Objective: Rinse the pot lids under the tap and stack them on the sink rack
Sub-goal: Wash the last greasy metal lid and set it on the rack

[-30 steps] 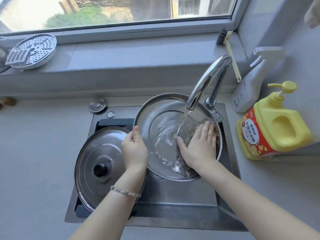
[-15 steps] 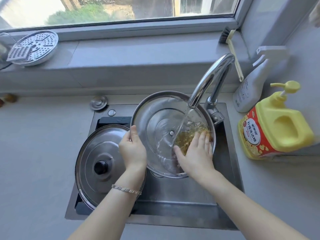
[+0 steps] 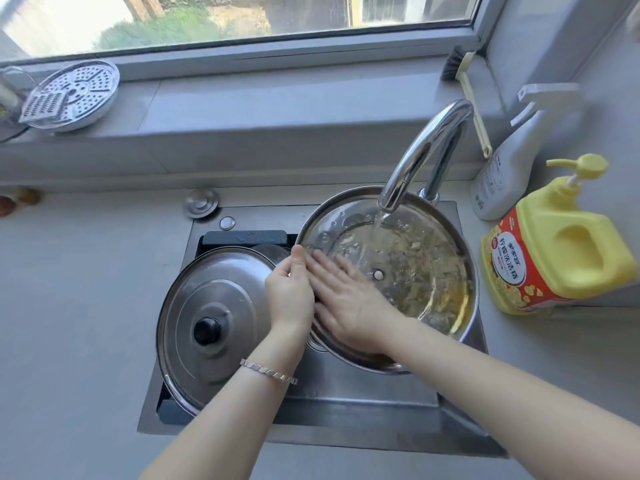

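The grey counter (image 3: 69, 306) carries a steel sink (image 3: 363, 403). Across the sink's left side lies a dark rack (image 3: 244, 237), and a steel lid (image 3: 214, 317) with a black knob already rests on it, knob up. The right side is filled by the glass lid (image 3: 415, 265), steel-rimmed and tilted with its underside up beneath the tap (image 3: 426, 147). Water runs onto its far part and spreads across it as in a shallow dish. Yellowish-brown streaks show there, though I cannot tell whether they sit on the glass or behind it. By this the rinsing step looks to be in hand, with one lid racked and this one only partly clean. At the right stand a yellow pump bottle (image 3: 561, 247) and a white spray bottle (image 3: 509, 161), their contents hidden. The right grip (image 3: 346, 299) is released: its fingers are straight and pressed flat on the lid's inner face near the left rim. Touching it, the left grip (image 3: 289, 292) pinches that rim, thumb on top. The next move probably calls for wiping round to the streaked side, then tipping the water out. The left grip would keep the wet rim as the lid crosses to lean on the steel lid.
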`<action>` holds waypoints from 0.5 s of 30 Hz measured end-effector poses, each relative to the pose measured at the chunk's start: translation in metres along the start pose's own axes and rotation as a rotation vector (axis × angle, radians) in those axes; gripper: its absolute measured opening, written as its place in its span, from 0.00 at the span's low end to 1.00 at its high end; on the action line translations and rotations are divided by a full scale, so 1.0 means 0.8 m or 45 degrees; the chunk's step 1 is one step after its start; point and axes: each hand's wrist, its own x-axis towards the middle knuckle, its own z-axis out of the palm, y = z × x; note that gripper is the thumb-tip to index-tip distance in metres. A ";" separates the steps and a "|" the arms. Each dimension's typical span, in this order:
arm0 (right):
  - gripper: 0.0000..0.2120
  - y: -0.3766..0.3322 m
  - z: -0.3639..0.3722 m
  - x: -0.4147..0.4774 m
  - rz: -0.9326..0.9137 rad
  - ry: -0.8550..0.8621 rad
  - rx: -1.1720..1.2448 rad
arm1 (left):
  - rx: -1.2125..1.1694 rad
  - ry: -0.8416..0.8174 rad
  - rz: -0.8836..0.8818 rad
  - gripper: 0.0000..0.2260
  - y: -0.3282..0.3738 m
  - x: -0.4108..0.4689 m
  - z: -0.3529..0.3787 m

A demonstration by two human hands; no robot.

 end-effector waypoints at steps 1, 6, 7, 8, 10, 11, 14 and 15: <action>0.28 -0.006 0.003 -0.004 -0.081 -0.031 -0.020 | -0.027 0.004 -0.020 0.20 -0.001 0.002 -0.001; 0.28 0.004 -0.012 -0.024 -0.330 -0.252 0.032 | 0.011 0.086 -0.020 0.20 -0.010 0.005 -0.006; 0.28 0.008 -0.015 -0.033 -0.381 -0.303 0.046 | 0.039 0.103 0.000 0.21 -0.008 0.007 -0.009; 0.27 0.013 -0.018 -0.043 -0.419 -0.357 0.068 | 0.064 0.118 0.015 0.21 -0.006 0.010 -0.013; 0.26 0.025 -0.022 -0.067 -0.450 -0.413 0.052 | 0.102 0.145 0.020 0.21 -0.003 0.018 -0.023; 0.26 0.032 -0.023 -0.078 -0.458 -0.396 0.006 | 0.113 0.151 0.019 0.21 -0.002 0.021 -0.027; 0.26 0.049 -0.026 -0.091 -0.430 -0.396 -0.120 | 0.121 0.162 0.056 0.22 0.000 0.019 -0.031; 0.27 0.046 -0.025 -0.087 -0.430 -0.382 -0.146 | 0.135 0.157 0.078 0.22 0.000 0.017 -0.030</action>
